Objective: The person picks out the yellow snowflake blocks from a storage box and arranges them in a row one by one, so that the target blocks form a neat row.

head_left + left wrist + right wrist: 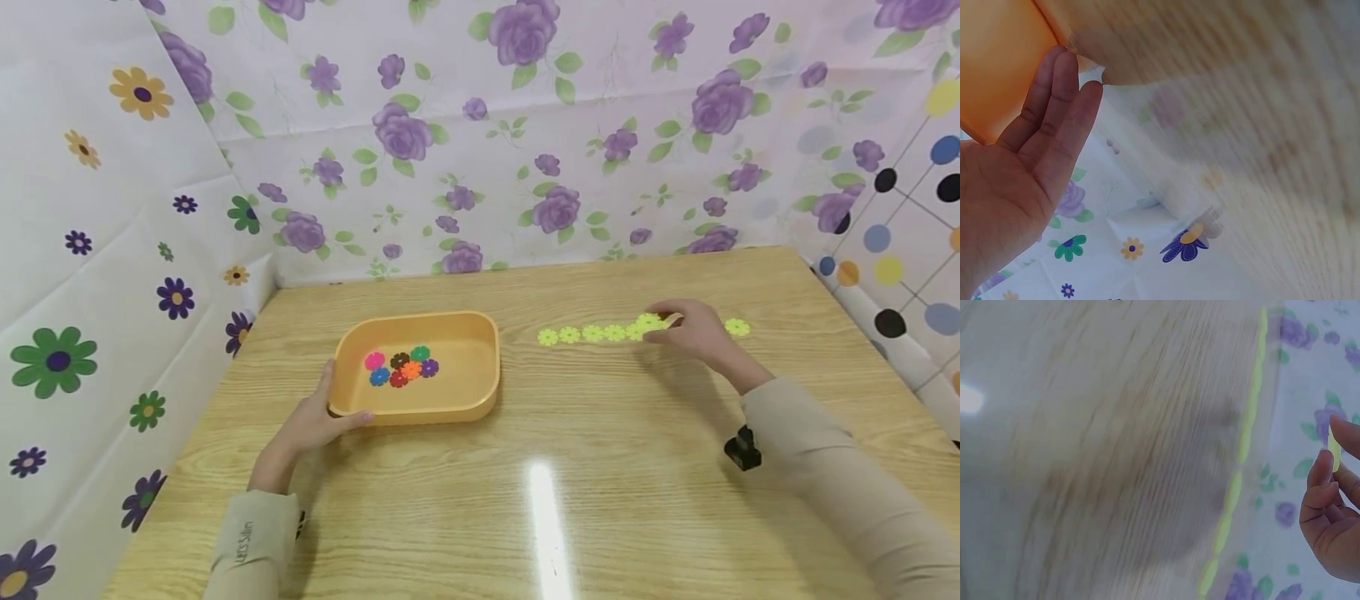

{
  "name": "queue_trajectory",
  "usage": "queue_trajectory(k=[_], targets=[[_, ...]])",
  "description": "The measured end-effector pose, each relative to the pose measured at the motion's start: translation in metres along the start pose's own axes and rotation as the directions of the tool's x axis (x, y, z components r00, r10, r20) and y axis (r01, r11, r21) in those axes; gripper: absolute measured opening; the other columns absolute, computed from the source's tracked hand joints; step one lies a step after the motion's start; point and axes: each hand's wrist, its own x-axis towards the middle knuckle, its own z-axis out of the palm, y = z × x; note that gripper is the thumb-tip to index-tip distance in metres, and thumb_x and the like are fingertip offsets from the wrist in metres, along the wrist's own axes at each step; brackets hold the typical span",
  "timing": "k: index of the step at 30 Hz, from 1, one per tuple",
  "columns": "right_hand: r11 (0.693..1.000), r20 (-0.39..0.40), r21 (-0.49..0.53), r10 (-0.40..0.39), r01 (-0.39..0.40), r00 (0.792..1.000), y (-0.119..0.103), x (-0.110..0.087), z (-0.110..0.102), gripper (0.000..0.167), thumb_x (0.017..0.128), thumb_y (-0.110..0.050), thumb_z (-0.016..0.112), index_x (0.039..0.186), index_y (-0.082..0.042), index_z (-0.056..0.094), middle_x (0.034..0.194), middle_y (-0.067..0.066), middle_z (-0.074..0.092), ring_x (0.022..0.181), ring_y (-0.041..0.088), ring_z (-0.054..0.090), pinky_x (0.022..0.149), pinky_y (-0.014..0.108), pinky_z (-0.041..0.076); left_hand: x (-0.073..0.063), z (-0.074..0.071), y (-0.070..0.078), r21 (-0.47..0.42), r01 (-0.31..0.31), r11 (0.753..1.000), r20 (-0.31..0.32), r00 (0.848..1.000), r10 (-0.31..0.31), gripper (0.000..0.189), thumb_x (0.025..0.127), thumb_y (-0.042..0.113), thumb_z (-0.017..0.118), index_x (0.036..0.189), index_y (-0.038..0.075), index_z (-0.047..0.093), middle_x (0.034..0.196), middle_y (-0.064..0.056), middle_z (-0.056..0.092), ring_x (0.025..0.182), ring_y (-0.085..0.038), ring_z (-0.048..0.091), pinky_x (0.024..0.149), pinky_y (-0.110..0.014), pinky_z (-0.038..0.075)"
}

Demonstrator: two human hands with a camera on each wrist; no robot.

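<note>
My left hand (311,421) rests against the near left corner of a yellow-orange plastic tray (480,407), the thumb along its front and the nearly straight fingers along its side. Inside lie several flower-shaped discs in different colours, among them a pink disc (374,361) and a green disc (420,353). Between thumb and fingertips, my right hand (693,329) pinches a yellow flower-shaped disc (1334,450) over the right part of a row of yellow discs (593,333). The hand partly covers that row in the head view.
Right of the hand lies another yellow disc (737,327). The wooden table (450,492) meets a floral backdrop (405,200) behind and patterned sheets at both sides. A dark wrist device (742,450) hangs under the right sleeve.
</note>
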Motion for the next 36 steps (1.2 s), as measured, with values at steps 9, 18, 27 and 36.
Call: queue_trajectory(k=[9, 18, 27, 36], targets=[[0.996, -0.041, -0.056, 0.065, -0.067, 0.997, 0.033, -0.009, -0.034, 0.055, 0.087, -0.028, 0.062, 0.127, 0.007, 0.047, 0.119, 0.029, 0.046, 0.098, 0.042, 0.051, 0.076, 0.049, 0.047, -0.002, 0.001, 0.001, -0.002, 0.03, 1.0, 0.009, 1.0, -0.03, 0.118, 0.075, 0.055, 0.065, 0.142, 0.008, -0.019, 0.143, -0.035, 0.01, 0.126, -0.049, 0.024, 0.1, -0.059, 0.021], [0.982, -0.114, -0.084, 0.16, -0.17, 0.981, 0.07, -0.014, -0.061, 0.062, 0.087, -0.035, 0.06, 0.126, 0.011, 0.044, 0.119, 0.034, 0.043, 0.104, 0.047, 0.042, 0.079, 0.054, 0.041, -0.002, 0.002, -0.002, 0.004, 0.015, 1.0, -0.005, 1.0, -0.015, 0.117, 0.075, 0.055, 0.066, 0.142, 0.006, -0.018, 0.142, -0.036, 0.012, 0.125, -0.049, 0.026, 0.101, -0.058, 0.022], [0.966, -0.16, -0.034, 0.247, -0.255, 0.956, 0.101, -0.024, -0.076, 0.068, 0.086, -0.039, 0.059, 0.125, 0.014, 0.041, 0.116, 0.036, 0.043, 0.099, 0.045, 0.046, 0.076, 0.051, 0.041, -0.002, 0.001, -0.001, -0.003, 0.025, 1.0, 0.001, 1.0, -0.025, 0.118, 0.075, 0.055, 0.066, 0.143, 0.006, -0.017, 0.143, -0.036, 0.011, 0.126, -0.049, 0.024, 0.101, -0.058, 0.021], [0.936, -0.166, -0.045, 0.337, -0.348, 0.927, 0.121, -0.024, -0.08, 0.065, 0.082, -0.034, 0.066, 0.123, 0.012, 0.045, 0.083, 0.022, 0.063, 0.066, 0.02, 0.06, 0.077, 0.048, 0.043, 0.001, 0.001, -0.001, -0.013, 0.021, 1.0, 0.014, 1.0, -0.021, 0.118, 0.074, 0.055, 0.066, 0.143, 0.006, -0.017, 0.143, -0.035, 0.01, 0.127, -0.049, 0.023, 0.101, -0.058, 0.02]])
